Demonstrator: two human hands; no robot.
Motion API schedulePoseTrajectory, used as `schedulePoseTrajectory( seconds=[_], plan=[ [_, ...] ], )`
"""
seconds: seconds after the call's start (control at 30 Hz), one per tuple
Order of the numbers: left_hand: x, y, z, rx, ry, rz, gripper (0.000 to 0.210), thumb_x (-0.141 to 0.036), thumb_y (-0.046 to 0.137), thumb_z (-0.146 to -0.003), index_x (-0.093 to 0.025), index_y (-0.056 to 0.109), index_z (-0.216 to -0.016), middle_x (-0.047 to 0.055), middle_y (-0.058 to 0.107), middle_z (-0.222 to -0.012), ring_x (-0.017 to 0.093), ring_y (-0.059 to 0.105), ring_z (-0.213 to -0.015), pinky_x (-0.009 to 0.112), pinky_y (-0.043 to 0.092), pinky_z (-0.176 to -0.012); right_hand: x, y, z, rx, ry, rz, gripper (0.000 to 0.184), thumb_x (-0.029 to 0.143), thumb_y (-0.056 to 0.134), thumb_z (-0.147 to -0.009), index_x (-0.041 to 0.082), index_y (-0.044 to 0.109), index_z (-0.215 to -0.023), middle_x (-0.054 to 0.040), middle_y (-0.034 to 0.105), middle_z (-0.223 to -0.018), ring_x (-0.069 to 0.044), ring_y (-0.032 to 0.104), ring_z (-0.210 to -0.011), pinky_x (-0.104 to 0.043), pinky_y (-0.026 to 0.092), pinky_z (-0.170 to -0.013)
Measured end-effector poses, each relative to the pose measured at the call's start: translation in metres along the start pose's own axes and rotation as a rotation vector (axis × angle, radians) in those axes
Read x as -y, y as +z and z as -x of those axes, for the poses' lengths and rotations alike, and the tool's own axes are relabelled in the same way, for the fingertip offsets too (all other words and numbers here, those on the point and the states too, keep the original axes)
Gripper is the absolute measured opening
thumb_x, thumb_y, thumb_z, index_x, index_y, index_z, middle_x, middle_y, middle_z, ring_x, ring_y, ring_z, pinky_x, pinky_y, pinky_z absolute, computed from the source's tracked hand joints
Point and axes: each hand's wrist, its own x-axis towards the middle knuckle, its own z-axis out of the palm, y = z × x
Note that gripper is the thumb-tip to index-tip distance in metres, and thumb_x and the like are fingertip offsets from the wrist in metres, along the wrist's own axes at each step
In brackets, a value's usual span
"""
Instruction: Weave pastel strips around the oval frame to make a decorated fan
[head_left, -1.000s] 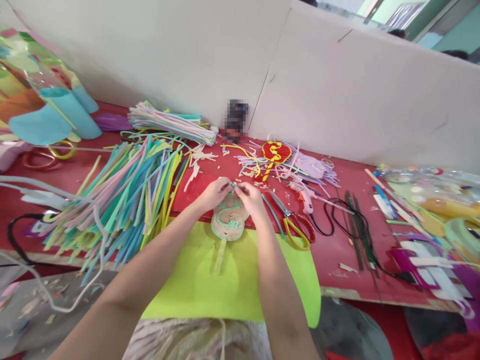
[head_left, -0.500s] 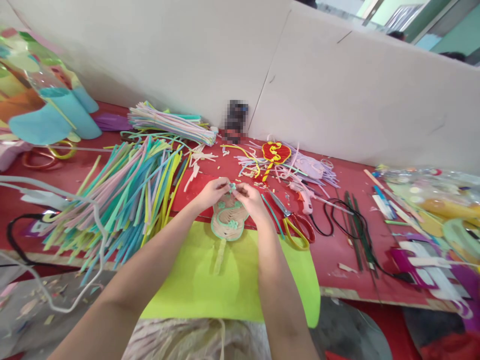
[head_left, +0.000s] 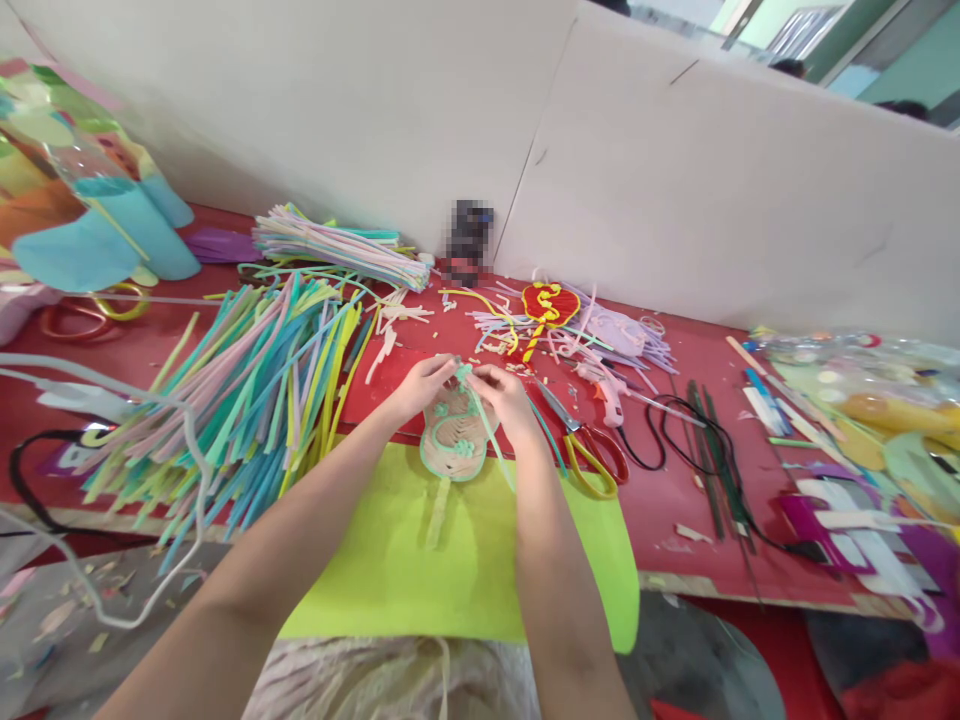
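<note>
My left hand (head_left: 429, 385) and my right hand (head_left: 506, 398) meet over the far end of a fan-shaped pipe-cleaner piece. Both pinch a mint-green pipe cleaner (head_left: 491, 428), curled into a small shape between the fingertips; its loose end trails down past my right hand. Beneath them lies the beige fan (head_left: 442, 462), edged in mint green with green curls on its face. Its pale handle (head_left: 438, 515) points toward me across a lime-green sheet (head_left: 375, 590). Just right of my right hand are scissors (head_left: 592, 455) with red and yellow handles, blades apart.
A big heap of coloured pipe cleaners (head_left: 247, 400) covers the left, a bundle (head_left: 337, 250) behind it. Toward the back right are a red and yellow fan (head_left: 551, 305) and a pink glue gun (head_left: 611, 395) with a black cord (head_left: 720, 450). A white wall (head_left: 360, 110) closes the far side.
A long tail of the mint-green pipe cleaner now hangs below my right hand, where none showed before. The curled part at the fingertips is more visible. Both hands stay nearly in place.
</note>
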Motion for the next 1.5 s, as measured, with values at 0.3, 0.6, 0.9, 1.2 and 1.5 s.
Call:
schedulePoseTrajectory(
  seconds=[0.3,0.6,0.9,1.2,1.5],
  plan=[
    [-0.005,0.011,0.005,0.209,0.007,0.096,0.030,-0.045,0.048,-0.081,-0.015,0.054,-0.082,0.003,0.063,-0.071,0.012,0.059,-0.066,0.026,0.048,-0.065,0.000,0.000,-0.005,-0.214,-0.038,-0.159,0.032,0.048,0.063,-0.068,0.020,0.056,-0.082,0.0014,0.059,-0.069,-0.010,0.051,-0.057,-0.022,0.036,-0.049],
    [-0.002,0.009,0.005,0.112,0.040,-0.048,0.020,-0.035,0.047,-0.082,-0.016,0.053,-0.081,-0.003,0.052,-0.053,0.008,0.050,-0.047,0.020,0.041,-0.050,-0.003,0.002,-0.005,-0.169,-0.055,-0.083,0.031,0.047,0.064,-0.067,0.019,0.057,-0.077,0.0015,0.056,-0.069,-0.010,0.048,-0.059,-0.022,0.039,-0.052],
    [-0.008,0.017,0.012,-0.118,0.102,-0.181,0.017,-0.033,0.048,-0.081,-0.018,0.055,-0.086,-0.001,0.057,-0.067,0.007,0.050,-0.050,0.020,0.041,-0.052,-0.003,0.007,-0.006,-0.215,-0.060,-0.117,0.031,0.047,0.063,-0.068,0.019,0.059,-0.080,0.0008,0.057,-0.074,-0.010,0.050,-0.063,-0.022,0.042,-0.057],
    [-0.004,0.013,0.005,-0.131,0.153,-0.132,0.027,-0.024,0.052,-0.077,-0.017,0.057,-0.103,0.005,0.065,-0.095,0.012,0.061,-0.080,0.026,0.048,-0.074,-0.006,0.003,-0.008,-0.301,-0.037,-0.300,0.028,0.046,0.064,-0.068,0.020,0.056,-0.078,0.0026,0.058,-0.072,-0.010,0.052,-0.063,-0.023,0.043,-0.061],
    [-0.018,0.011,0.012,-0.268,0.292,-0.212,0.016,-0.029,0.059,-0.075,-0.017,0.065,-0.084,0.005,0.067,-0.085,0.014,0.060,-0.078,0.027,0.048,-0.072,-0.004,0.010,-0.007,-0.140,0.034,-0.337,0.028,0.044,0.068,-0.064,0.021,0.056,-0.074,0.0019,0.060,-0.072,-0.011,0.056,-0.064,-0.023,0.042,-0.055]
  ],
)
